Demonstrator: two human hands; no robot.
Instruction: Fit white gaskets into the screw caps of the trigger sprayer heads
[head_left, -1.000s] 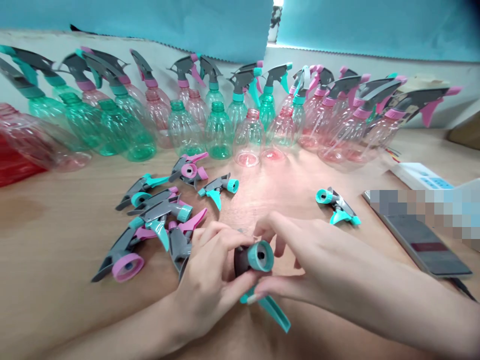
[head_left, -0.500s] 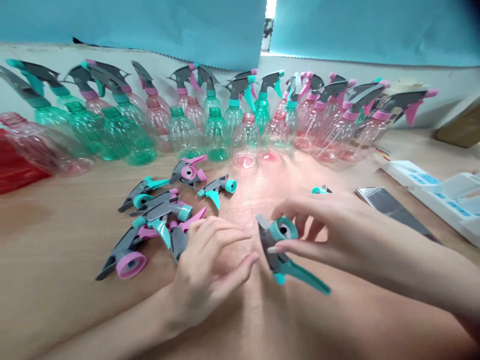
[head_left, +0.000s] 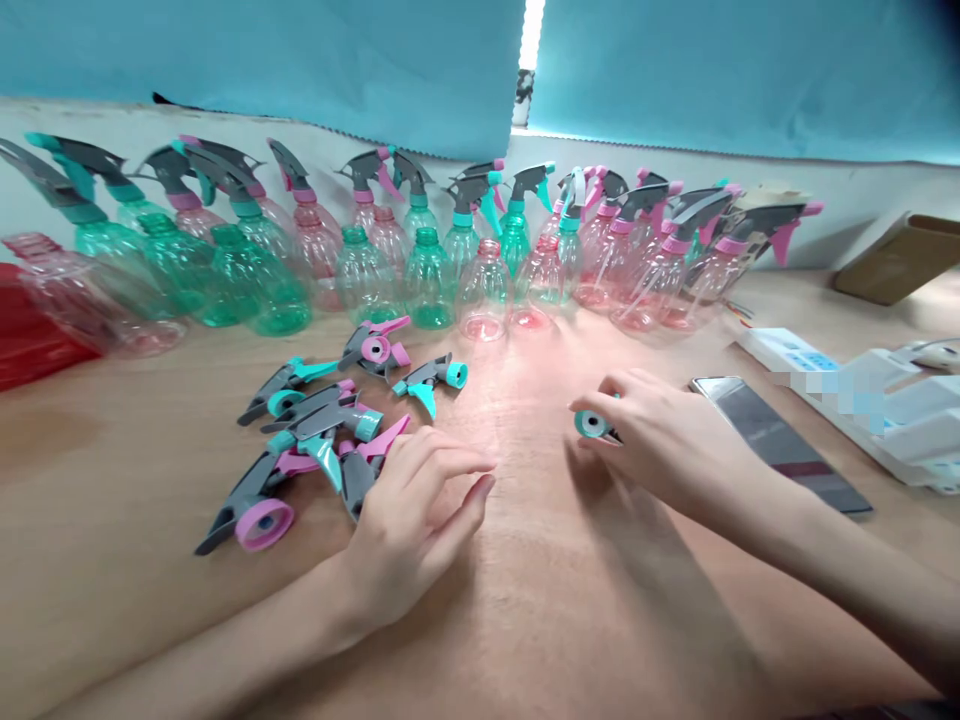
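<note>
My right hand (head_left: pixel 645 425) has its fingers closed around a trigger spray head (head_left: pixel 591 424) just above or on the table; its teal collar faces me, and the fingers hide most of its grey body. Nothing is in my left hand (head_left: pixel 412 510), which rests on the wood with thumb and fingers apart. Beside its fingertips lies a pile of loose grey spray heads with pink or teal parts, among them a pink-collared spray head (head_left: pixel 264 525) and one with a teal trigger (head_left: pixel 319 440). Slightly apart lies another teal-collared spray head (head_left: pixel 431 382).
Rows of green and pink bottles line the wall, many with spray heads on; an open green bottle (head_left: pixel 430 285) and an open pink bottle (head_left: pixel 484 295) stand in front. A phone (head_left: pixel 780 440) and a white power strip (head_left: pixel 840 395) lie right; a red bag (head_left: pixel 37 335) sits left.
My right hand has moved away from my left and farther back across the table. The teal spray head lying behind it earlier no longer shows separately. My left hand has barely shifted.
</note>
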